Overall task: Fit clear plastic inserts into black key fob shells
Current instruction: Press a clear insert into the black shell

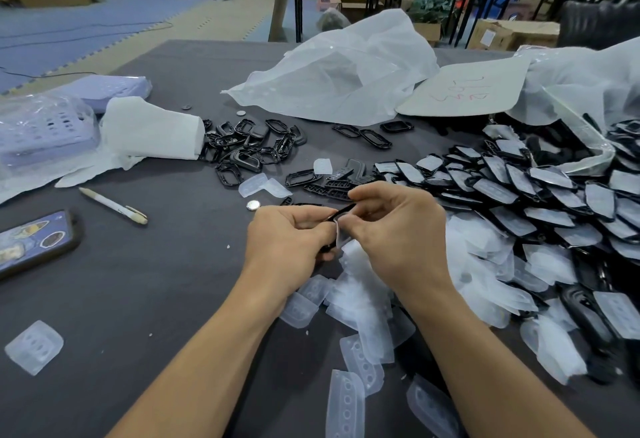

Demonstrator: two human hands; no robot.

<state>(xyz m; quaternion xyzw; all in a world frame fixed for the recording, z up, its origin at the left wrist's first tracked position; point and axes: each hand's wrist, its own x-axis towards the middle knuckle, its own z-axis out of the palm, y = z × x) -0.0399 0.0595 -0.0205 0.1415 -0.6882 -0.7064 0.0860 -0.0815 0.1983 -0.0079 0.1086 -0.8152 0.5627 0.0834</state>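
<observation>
Grips a shell (341, 211) in curled left fingers (308, 217); pinches an insert (343, 236) with right fingers (363, 226), over the worktop (156, 281).

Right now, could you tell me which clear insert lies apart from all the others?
The clear insert at the near left, below the phone: it lies alone, while the others crowd the centre and right.
</observation>
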